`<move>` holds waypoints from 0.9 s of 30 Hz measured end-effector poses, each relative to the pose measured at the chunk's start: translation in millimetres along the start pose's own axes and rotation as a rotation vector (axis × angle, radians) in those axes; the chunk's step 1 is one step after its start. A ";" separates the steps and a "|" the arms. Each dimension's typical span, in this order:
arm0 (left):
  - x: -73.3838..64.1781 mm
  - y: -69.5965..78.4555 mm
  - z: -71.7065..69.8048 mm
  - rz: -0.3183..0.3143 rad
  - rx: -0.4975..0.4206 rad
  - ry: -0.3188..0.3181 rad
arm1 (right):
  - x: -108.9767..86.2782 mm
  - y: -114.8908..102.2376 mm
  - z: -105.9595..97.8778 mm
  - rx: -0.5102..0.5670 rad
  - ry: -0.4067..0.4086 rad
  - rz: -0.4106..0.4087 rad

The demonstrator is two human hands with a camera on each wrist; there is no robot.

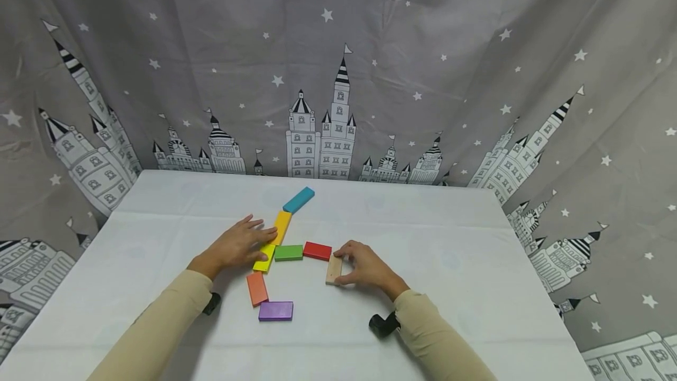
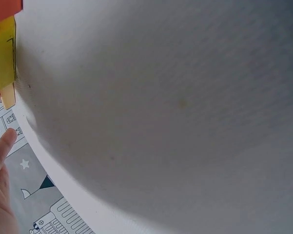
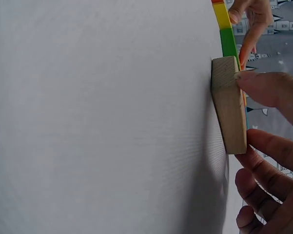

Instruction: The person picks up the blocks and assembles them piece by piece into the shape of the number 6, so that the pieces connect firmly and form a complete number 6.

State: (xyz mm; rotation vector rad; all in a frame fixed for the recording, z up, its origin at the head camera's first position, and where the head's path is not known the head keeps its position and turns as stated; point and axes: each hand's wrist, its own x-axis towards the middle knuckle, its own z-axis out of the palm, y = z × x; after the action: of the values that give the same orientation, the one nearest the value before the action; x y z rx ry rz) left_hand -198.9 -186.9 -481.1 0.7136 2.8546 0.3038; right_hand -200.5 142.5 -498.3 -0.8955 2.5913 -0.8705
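Observation:
My right hand (image 1: 365,266) pinches a plain wooden block (image 1: 334,270) lengthwise, thumb at its near end and fingers at its far end. In the right wrist view the same wooden block (image 3: 228,105) lies on the white cloth, long side facing the camera. Its far end is right at a red block (image 1: 317,250). My left hand (image 1: 238,246) spreads over two yellow blocks: a fingertip touches the orange-yellow block (image 1: 282,228), and the thumb rests on the bright yellow block (image 1: 264,258). A green block (image 1: 288,253) lies between the yellow and red ones.
A blue block (image 1: 298,199) continues the row at the back. Nearer are an orange block (image 1: 257,289) and a purple block (image 1: 275,311), corners close together. The white-covered table (image 1: 449,234) ends at a grey curtain (image 1: 423,28) printed with castles and stars.

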 end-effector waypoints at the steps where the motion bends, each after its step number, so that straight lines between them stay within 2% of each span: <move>1: -0.1 0.2 -0.1 0.004 0.003 0.002 | 0.1 -0.2 0.0 0.004 0.000 0.005; 7: -0.1 0.1 0.7 0.005 0.012 0.003 | -2.2 -3.0 2.1 0.035 0.009 0.060; 13: -0.8 0.2 1.3 0.000 0.018 -0.003 | -7.6 -6.4 6.4 0.045 0.018 0.079; 27: 0.2 0.4 -0.7 -0.004 0.018 -0.013 | -10.5 -23.4 23.7 0.009 -0.025 0.056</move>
State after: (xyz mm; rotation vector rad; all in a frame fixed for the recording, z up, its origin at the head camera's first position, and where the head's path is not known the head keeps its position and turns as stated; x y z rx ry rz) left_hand -199.1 -186.5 -480.3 0.7105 2.8500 0.2723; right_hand -171.3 123.6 -502.0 -0.8215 2.5757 -0.8493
